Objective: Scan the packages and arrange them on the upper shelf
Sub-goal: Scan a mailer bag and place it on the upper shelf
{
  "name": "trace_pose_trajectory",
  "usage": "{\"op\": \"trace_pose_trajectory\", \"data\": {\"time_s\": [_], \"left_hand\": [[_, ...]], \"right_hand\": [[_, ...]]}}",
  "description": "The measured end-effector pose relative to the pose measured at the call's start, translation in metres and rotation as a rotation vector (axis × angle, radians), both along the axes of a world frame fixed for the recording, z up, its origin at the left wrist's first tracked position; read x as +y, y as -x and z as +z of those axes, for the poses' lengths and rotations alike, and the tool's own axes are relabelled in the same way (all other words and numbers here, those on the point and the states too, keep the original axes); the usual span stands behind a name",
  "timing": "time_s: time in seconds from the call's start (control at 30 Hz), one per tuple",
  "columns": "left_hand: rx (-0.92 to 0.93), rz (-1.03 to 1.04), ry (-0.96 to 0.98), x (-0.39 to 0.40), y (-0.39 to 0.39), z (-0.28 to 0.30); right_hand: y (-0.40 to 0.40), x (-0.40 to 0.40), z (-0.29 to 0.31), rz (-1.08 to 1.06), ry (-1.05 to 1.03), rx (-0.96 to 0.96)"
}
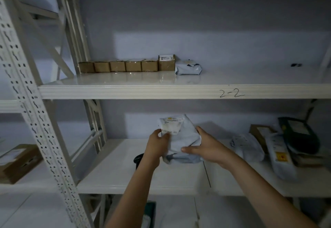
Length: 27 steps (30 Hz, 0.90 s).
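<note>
2 bare forearms reaching forward; left hand (158,143) and right hand (206,146) fingers clamped on grey mailer (180,138), label between fingertips, likely for scanning, below upper shelf (125,91) holding 6 boxes (125,65).

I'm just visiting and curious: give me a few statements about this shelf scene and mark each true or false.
1. Both hands hold a grey mailer bag. True: the left hand and right hand grip its sides.
2. The upper shelf is marked 3-1. False: it reads 2-2.
3. Brown cardboard boxes stand in a row on the upper shelf. True.
4. The held bag has no label. False: a white label is on it.
5. More parcels lie at the lower shelf's right. True.
</note>
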<state>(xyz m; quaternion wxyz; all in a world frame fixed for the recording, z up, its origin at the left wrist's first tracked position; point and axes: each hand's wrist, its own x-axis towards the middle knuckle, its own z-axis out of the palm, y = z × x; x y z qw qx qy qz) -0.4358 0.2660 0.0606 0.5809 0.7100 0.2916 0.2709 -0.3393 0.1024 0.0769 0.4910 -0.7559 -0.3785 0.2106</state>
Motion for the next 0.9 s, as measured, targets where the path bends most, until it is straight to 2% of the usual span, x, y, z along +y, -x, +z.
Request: {"op": "trace_pose_trajectory", "data": {"time_s": [0.23,0.4,0.73,0.9], "left_hand": [[0.046,-0.080,-0.220,-0.054,0.047,0.071],[0.026,-0.232,-0.387,-0.097,0.059,0.115],[-0.133,-0.227,-0.537,-0.184,0.004,0.177],[-0.158,-0.153,-0.589,-0.207,-0.036,0.195]], "right_hand": [[0.032,-0.053,0.057,-0.272,-0.087,-0.126],[0.038,-0.092,0.098,-0.283,-0.200,-0.169],[0.004,-0.188,0.157,-0.312,-0.376,-0.364],[-0.038,-0.195,0.170,-0.348,-0.391,-0.401]]}}
